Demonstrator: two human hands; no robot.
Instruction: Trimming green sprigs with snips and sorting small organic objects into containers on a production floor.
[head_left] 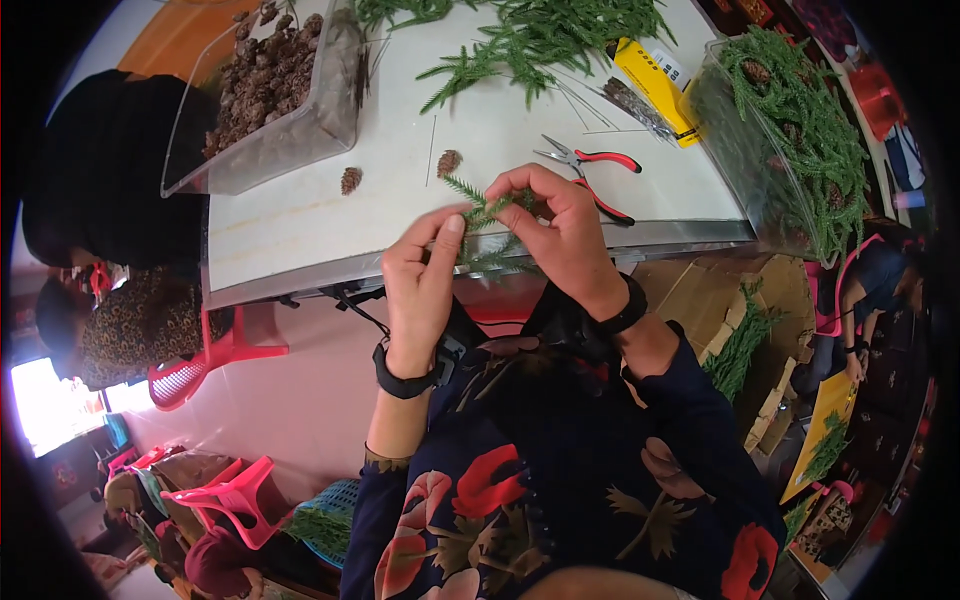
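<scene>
Both my hands meet over the near edge of the white table (300, 228), working on a green artificial pine sprig (486, 212). My left hand (428, 255) pinches it between thumb and forefinger. On the upper right side of the sprig, my right hand (562, 225) grips with thumb and fingers; some of its fingertips are hidden. Just beyond lies a small brown pine cone (449, 163), with another pine cone (351, 181) farther left. Pliers with red and black handles (590, 165) rest open to the right, partly behind my right hand.
A clear bin of pine cones (265, 100) stands at the left. Green sprigs (560, 40) pile up at the back, near a yellow packet (655, 85) and thin wires. At the right, a clear bin holds greenery (800, 130). Pink chairs (225, 360) and other people surround the table.
</scene>
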